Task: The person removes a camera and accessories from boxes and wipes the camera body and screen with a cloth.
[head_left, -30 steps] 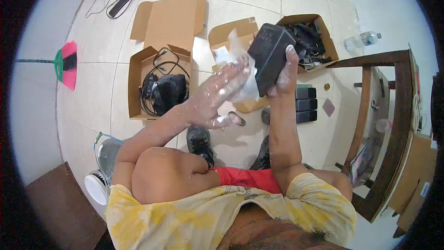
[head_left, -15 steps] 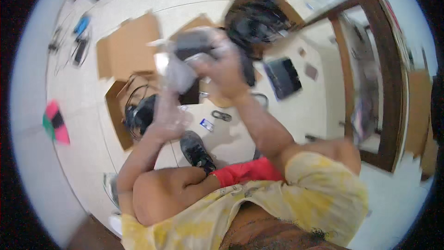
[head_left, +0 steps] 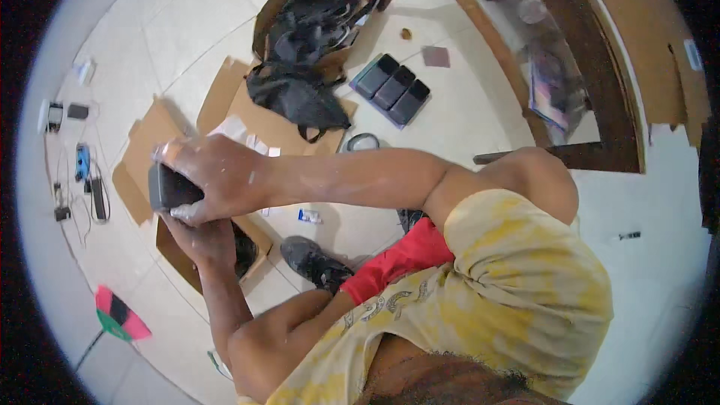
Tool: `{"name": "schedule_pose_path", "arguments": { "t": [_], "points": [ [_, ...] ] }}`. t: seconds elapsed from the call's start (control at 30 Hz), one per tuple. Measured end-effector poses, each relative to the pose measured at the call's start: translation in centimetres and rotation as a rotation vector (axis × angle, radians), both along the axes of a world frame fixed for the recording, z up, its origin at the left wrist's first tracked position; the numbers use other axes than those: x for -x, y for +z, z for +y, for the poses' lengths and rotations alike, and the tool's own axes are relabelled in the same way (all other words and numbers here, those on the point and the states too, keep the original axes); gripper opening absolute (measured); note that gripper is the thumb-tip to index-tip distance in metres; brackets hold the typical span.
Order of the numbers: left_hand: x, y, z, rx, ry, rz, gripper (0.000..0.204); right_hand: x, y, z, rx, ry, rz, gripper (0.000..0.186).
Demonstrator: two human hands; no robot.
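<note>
A black, rounded box-shaped object (head_left: 174, 189) is held up at the left, above the cardboard. My right hand (head_left: 225, 174) reaches across and grips it, with the thumb along the near side and fingers over the far side. Just below, my left hand (head_left: 202, 238) meets the object's lower edge; its fingers are closed there and partly hidden by the object and my right hand. Under my left wrist stands an open cardboard box (head_left: 259, 251) with something dark inside.
Farther off, a cardboard box (head_left: 259, 37) holds black bags, and a black bag (head_left: 300, 97) lies before it. Several dark flat devices (head_left: 409, 97) rest to its right. A dark wooden frame (head_left: 630, 112) stands at right. A blue-white packet (head_left: 309, 216) lies near my shoe (head_left: 311, 259).
My head view has turned, and both hands now appear farther left and lower with the black object. The whitish, clear-looking material blurred at my hands before no longer shows there.
</note>
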State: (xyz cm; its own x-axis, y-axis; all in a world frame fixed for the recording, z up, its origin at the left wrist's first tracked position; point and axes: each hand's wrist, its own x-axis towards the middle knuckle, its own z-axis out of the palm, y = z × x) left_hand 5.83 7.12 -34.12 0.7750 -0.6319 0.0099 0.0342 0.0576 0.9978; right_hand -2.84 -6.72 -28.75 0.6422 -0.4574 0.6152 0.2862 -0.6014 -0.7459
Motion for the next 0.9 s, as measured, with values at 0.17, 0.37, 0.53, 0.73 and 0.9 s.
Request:
{"name": "schedule_pose_path", "arguments": {
  "t": [0.17, 0.37, 0.53, 0.73, 0.9],
  "points": [
    [-0.8, 2.1, 0.9, 0.347, -0.528, 0.905, 0.068, 1.3, 1.0, -4.9, 0.443, 0.2, 0.248, 0.052],
    [0.7, 3.2, 0.1, 0.375, -0.527, 0.942, 0.073, 5.1, 3.3, -7.4, 0.699, 0.335, 0.406, 0.041],
    [3.2, 5.3, -3.9, -0.116, -0.711, 0.464, 0.059, 10.5, 4.5, -6.7, 0.74, 0.381, 0.523, 0.049],
    [6.4, 4.8, -6.2, -0.43, -0.682, 0.511, 0.049, 14.6, 0.9, -9.2, 0.504, 0.41, 0.265, 0.049],
    [6.5, 3.1, -4.4, -0.377, -0.677, 0.596, 0.056, 26.6, 4.6, -16.1, 0.283, -0.489, 0.535, 0.038]
  ]
}}
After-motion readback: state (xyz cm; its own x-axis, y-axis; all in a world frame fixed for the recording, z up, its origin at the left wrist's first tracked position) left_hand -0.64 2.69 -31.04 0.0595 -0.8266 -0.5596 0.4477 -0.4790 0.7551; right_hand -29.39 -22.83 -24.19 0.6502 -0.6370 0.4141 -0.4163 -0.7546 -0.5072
